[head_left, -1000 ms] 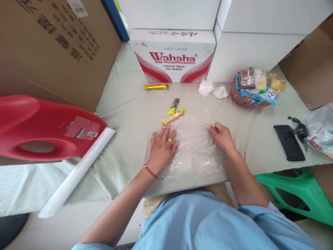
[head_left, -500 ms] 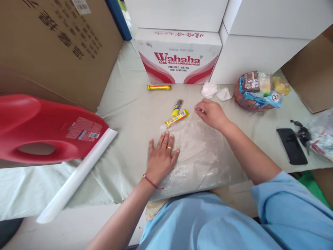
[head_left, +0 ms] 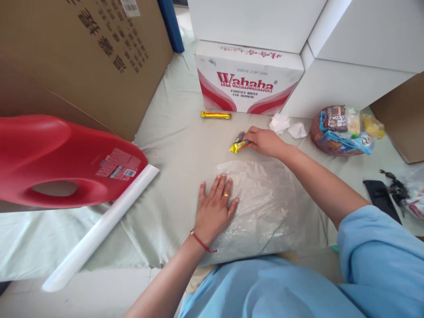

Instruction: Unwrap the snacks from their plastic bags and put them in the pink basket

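My left hand [head_left: 214, 210] lies flat with fingers spread, across the left edge of a clear plastic bag [head_left: 265, 207]. The bag is spread out on the cloth in front of me. Beyond its far edge, my right hand [head_left: 266, 141] pinches the right end of a yellow-wrapped snack bar [head_left: 239, 146]. Just behind that bar, a dark and yellow wrapped snack [head_left: 239, 136] is partly hidden; I cannot tell whether my fingers touch it. Farther back lies another yellow snack bar [head_left: 216, 115], apart from both hands.
A white Wahaha carton [head_left: 247, 95] stands at the back. On the right are crumpled tissues [head_left: 280, 123], a bowl of packaged snacks [head_left: 341, 132], a black phone [head_left: 380, 198] and keys. A red jug [head_left: 76, 154], a white roll [head_left: 102, 227] and a cardboard box [head_left: 109, 88] occupy the left.
My right hand has reached left and closed on the yellow snack bar, which has shifted up against the dark and yellow one. The left hand stays on the bag. The view has shifted slightly.
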The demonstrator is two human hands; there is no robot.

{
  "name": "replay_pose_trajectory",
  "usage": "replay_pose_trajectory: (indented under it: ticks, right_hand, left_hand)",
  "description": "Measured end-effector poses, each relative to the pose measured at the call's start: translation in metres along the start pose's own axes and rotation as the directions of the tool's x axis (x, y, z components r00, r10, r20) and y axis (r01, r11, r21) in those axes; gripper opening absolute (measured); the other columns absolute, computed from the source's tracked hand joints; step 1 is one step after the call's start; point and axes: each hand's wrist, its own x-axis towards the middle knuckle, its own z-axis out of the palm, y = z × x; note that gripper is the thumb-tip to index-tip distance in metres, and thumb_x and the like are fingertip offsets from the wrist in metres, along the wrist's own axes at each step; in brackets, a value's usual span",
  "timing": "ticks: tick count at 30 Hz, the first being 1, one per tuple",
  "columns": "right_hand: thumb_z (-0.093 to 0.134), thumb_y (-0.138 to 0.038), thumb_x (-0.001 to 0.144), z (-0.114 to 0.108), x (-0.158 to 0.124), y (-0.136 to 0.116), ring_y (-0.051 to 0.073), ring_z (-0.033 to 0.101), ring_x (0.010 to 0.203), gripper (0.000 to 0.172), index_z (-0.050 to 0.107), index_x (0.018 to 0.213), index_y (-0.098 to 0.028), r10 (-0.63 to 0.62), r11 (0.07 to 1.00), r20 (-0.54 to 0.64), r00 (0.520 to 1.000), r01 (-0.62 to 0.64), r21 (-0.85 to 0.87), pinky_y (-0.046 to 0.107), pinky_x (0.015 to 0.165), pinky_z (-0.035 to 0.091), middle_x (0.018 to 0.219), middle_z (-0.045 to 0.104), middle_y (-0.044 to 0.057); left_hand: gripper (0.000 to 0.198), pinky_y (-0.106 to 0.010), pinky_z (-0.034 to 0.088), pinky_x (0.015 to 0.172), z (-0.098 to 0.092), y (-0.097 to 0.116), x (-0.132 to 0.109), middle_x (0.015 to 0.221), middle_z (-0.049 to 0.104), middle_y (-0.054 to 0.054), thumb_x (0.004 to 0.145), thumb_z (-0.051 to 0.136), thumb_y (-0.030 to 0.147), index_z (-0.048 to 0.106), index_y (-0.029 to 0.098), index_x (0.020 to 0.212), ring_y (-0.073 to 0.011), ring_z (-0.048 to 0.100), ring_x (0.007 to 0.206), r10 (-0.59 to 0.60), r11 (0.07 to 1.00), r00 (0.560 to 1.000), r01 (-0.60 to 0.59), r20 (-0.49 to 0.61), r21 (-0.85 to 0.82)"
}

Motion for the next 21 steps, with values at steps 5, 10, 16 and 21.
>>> replay_pose_trajectory:
  ticks: [5, 10, 16, 21]
  right_hand:
    - [0.052, -0.016, 0.096, 0.001, 0.035, 0.004, 0.024, 0.067, 0.1, 0.046, 0.066, 0.138, -0.028, -0.109, 0.988, 0.079, 0.991, 0.117, -0.102, 0.032, 0.072, 0.039, 0.148, 0.063, 0.008]
    - [0.06, -0.025, 0.096, -0.011, 0.068, -0.002, 0.03, 0.068, 0.096, 0.025, 0.075, 0.116, -0.021, 0.018, 0.978, 0.095, 0.995, 0.003, -0.211, 0.036, 0.074, 0.04, 0.114, 0.076, 0.014]
    - [0.057, -0.031, 0.1, -0.022, 0.136, -0.01, 0.033, 0.064, 0.108, 0.027, 0.071, 0.12, -0.019, 0.11, 0.984, -0.182, 0.977, -0.133, -0.122, 0.04, 0.083, 0.046, 0.119, 0.074, 0.013]
    - [0.054, -0.029, 0.102, -0.008, 0.178, -0.016, 0.038, 0.046, 0.136, 0.025, 0.07, 0.115, -0.015, 0.047, 0.984, -0.228, 0.972, -0.085, -0.158, 0.054, 0.109, 0.039, 0.114, 0.076, 0.013]
  left_hand:
    - [0.061, -0.065, 0.016, 0.132, -0.002, 0.0, 0.0, 0.173, 0.035, -0.013, 0.109, 0.04, 0.048, 0.043, 0.019, 0.163, -0.0313, 0.035, 0.16, -0.012, 1.0, 1.0, 0.012, 0.018, -0.006]
    - [0.061, -0.063, 0.015, 0.133, -0.002, -0.001, 0.0, 0.173, 0.034, -0.012, 0.109, 0.04, 0.049, 0.044, 0.021, 0.163, -0.0306, 0.035, 0.16, -0.011, 1.0, 1.0, 0.012, 0.024, -0.018]
    - [0.06, -0.064, 0.017, 0.133, -0.002, -0.002, 0.0, 0.171, 0.038, -0.012, 0.109, 0.042, 0.048, 0.044, 0.022, 0.163, -0.0311, 0.038, 0.159, -0.018, 1.0, 1.0, 0.018, 0.024, -0.015]
    - [0.06, -0.064, 0.016, 0.133, -0.003, -0.002, 0.001, 0.172, 0.037, -0.012, 0.109, 0.041, 0.049, 0.045, 0.023, 0.163, -0.0304, 0.037, 0.159, -0.021, 1.0, 0.999, 0.022, 0.045, -0.014]
